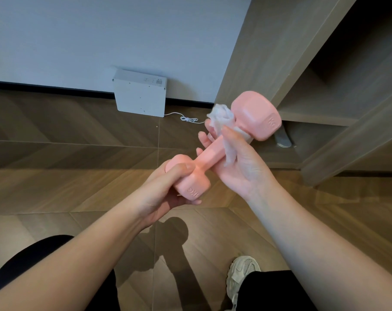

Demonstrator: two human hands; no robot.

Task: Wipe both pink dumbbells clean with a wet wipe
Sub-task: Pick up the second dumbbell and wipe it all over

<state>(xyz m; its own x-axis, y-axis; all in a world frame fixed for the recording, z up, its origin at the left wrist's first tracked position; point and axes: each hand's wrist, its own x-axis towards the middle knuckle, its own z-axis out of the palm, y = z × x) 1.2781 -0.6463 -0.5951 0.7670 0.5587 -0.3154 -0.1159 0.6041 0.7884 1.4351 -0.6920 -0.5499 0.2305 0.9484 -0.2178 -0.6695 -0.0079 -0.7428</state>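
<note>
Two hands are holding a pink dumbbell (209, 157) in the air over the wooden floor (55, 153).

The left hand (165, 187) is gripping the near head of the dumbbell, fingers curled round it. The right hand (240, 162) is pinching a white wet wipe (219, 117) around the handle just beside the far head. The bar is slanting from near left to far right. A white box (141, 95) with a cord (186, 118) is leaning on the far wall, and wooden shelving (325, 86) is standing at the right.
</note>
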